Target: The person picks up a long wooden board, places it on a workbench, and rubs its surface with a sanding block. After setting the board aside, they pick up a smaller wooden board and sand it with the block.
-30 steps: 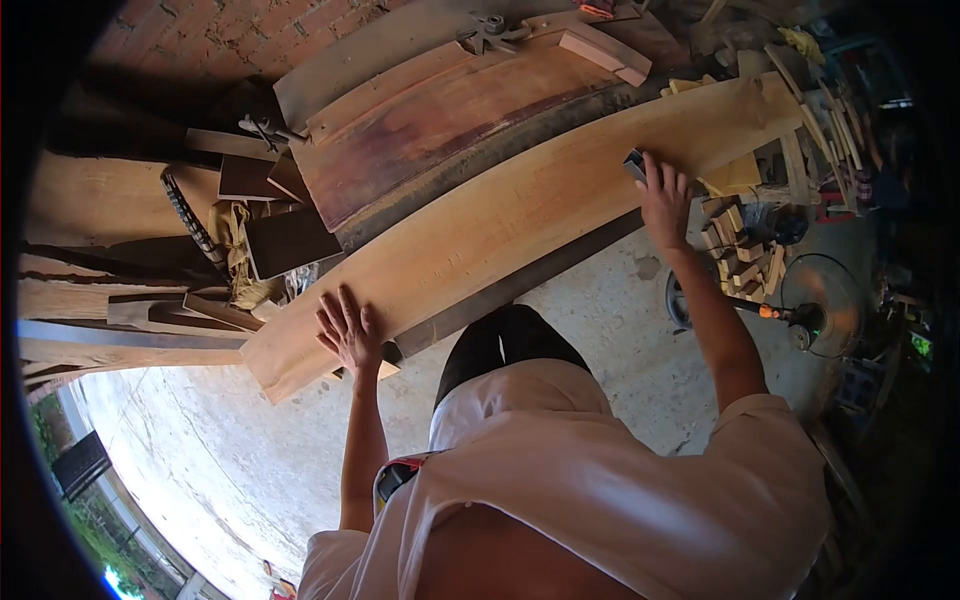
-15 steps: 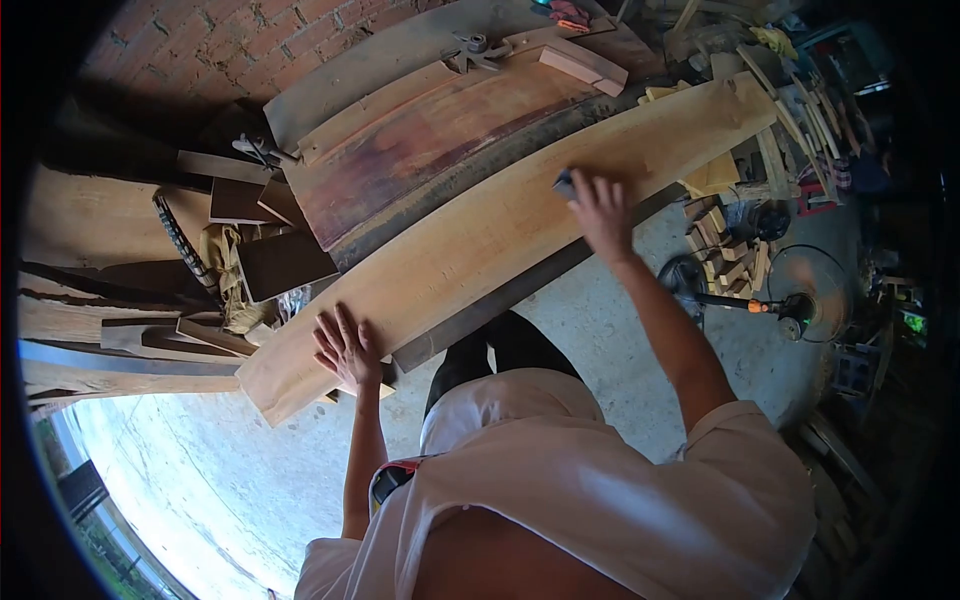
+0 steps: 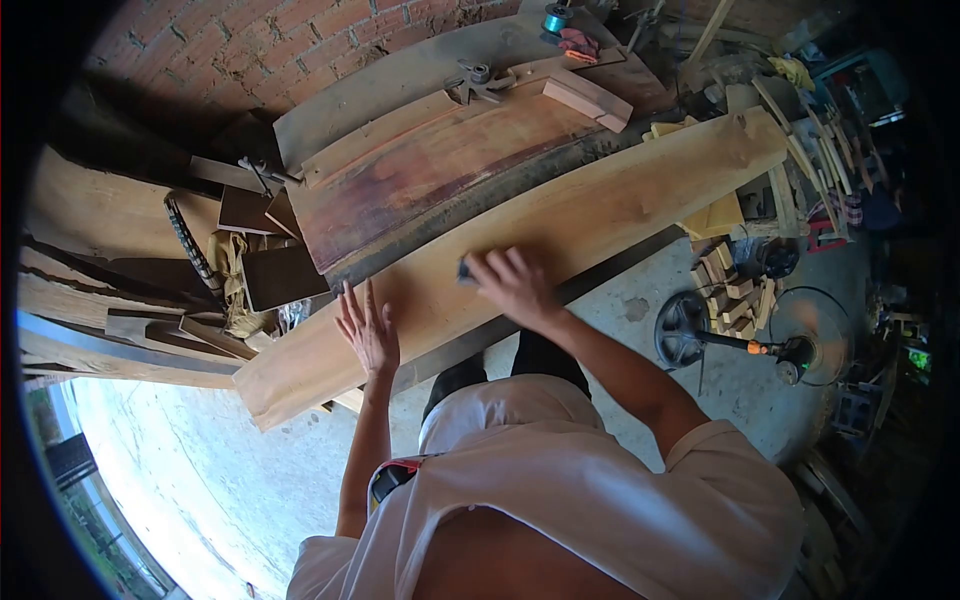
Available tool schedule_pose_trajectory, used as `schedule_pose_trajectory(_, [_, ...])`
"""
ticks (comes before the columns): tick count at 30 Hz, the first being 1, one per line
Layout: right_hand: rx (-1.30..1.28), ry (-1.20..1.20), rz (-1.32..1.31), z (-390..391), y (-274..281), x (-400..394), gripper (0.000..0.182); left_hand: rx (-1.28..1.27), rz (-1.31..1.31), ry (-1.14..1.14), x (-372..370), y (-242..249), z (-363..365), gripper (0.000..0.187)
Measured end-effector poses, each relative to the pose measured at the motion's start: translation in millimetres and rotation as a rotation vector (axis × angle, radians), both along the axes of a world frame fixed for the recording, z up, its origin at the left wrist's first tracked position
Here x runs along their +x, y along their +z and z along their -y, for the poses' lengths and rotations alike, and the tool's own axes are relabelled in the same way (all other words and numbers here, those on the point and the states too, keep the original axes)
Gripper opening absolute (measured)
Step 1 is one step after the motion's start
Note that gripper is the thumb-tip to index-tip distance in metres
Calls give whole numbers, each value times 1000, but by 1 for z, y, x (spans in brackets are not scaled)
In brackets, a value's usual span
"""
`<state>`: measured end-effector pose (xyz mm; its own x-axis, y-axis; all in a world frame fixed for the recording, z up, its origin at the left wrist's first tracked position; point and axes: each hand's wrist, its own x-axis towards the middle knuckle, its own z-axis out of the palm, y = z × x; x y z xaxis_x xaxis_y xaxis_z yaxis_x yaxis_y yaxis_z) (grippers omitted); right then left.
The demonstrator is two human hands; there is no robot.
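Observation:
A long pale wooden board [image 3: 600, 205] runs diagonally from the lower left to the upper right, in front of my body. Near its left part, my left hand [image 3: 370, 335] rests on the surface with the fingers spread. My right hand [image 3: 512, 285] is around the middle of the board, its fingers closed on a small dark block [image 3: 465, 270]. The block touches the board's face, and most of it is hidden under my fingers, which are slightly blurred.
Behind the board lie a reddish-brown plank [image 3: 400, 190], a pink-toned wooden block [image 3: 588, 98] and a metal star-shaped part [image 3: 480, 82]. A fan [image 3: 795, 355] and stacked wood offcuts [image 3: 735, 290] stand at the right. Dark boards [image 3: 285, 275] are at the left.
My right hand has slid left and toward me along the board with the dark block. My left hand has shifted slightly up and to the right. The view has moved a little.

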<state>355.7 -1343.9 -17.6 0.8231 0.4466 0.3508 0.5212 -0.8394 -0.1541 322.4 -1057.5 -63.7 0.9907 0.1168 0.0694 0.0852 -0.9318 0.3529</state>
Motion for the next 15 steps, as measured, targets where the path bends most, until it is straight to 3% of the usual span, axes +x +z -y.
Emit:
schedule_pose_trajectory(5, [-303, -646, 119, 246, 5, 89, 52, -84, 19, -126, 46, 15, 95, 52])
schedule_pose_trajectory(7, [-325, -879, 97, 302, 12, 104, 51, -92, 9, -170, 62, 20, 136, 52])
schedule_pose_trajectory(10, [-245, -781, 152, 265, 4, 100, 53, -134, 18, -255, 86, 24, 196, 52])
schedule_pose_trajectory(11, [-188, -705, 45, 229, 12, 90, 57, -137, 9, -248, 94, 21, 215, 52])
schedule_pose_trajectory(13, [-92, -384, -56, 180, 17, 68, 62, -77, -12, -197, 102, 15, 243, 50])
schedule_pose_trajectory(15, [-91, -118, 10, 176, 15, 63, 62, 28, 20, -161, 108, 13, 261, 48])
